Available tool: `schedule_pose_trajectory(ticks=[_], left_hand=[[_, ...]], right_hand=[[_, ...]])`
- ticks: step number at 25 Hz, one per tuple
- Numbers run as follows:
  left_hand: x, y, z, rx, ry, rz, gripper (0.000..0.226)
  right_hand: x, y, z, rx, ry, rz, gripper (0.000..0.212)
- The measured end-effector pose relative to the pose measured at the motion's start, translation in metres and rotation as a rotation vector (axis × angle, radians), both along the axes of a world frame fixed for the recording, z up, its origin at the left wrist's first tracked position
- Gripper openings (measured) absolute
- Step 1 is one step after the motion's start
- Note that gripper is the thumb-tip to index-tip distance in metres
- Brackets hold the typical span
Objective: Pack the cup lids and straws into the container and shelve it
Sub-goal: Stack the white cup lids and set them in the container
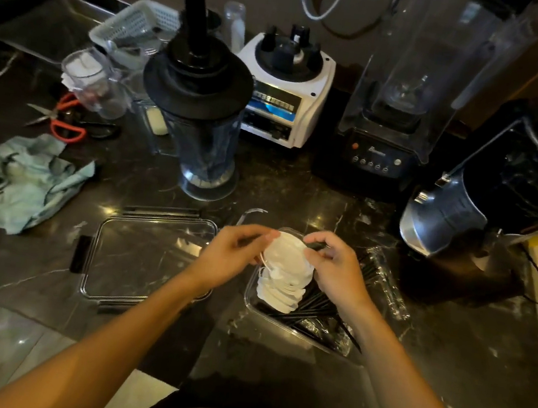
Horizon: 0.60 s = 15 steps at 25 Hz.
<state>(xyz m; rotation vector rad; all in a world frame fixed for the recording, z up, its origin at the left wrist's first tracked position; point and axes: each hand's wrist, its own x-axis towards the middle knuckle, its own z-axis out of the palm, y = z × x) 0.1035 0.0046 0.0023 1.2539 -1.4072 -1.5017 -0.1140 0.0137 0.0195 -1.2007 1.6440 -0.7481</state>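
A clear plastic container (282, 323) sits on the dark marble counter in front of me. Inside it lies a tilted row of white cup lids (285, 275) and a bundle of black straws (318, 311) in clear wrap. My left hand (236, 254) grips the upper end of the lid stack from the left. My right hand (335, 265) holds the stack from the right and pinches a small dark piece near its fingertips. The container's clear lid (139, 254), with black latches, lies flat to the left.
Behind stand a blender jug with a black lid (200, 118), a white blender base (286, 92), a covered black blender (398, 111) and a dark machine (504, 188) at right. A teal cloth (19, 175) and red-handled scissors (65, 121) lie at left.
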Motion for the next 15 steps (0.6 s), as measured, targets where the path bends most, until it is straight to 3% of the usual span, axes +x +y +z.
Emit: schedule_pose_trajectory(ticks=[3,5,9,15], left_hand=[[0.015,0.004,0.001,0.125,0.145,0.020,0.034],[0.019,0.007,0.000,0.083,0.073,-0.011,0.026],[0.020,0.012,-0.005,0.045,0.019,-0.041,0.018],[0.024,0.014,-0.009,0.131,0.079,-0.020,0.041]], right_hand=[[0.005,-0.001,0.002,0.224,-0.346,-0.073,0.017],[0.007,-0.002,0.005,0.338,-0.461,-0.076,0.019],[0.009,0.003,0.006,0.387,-0.465,-0.037,0.034],[0.016,0.012,-0.003,0.275,-0.298,-0.039,0.053]])
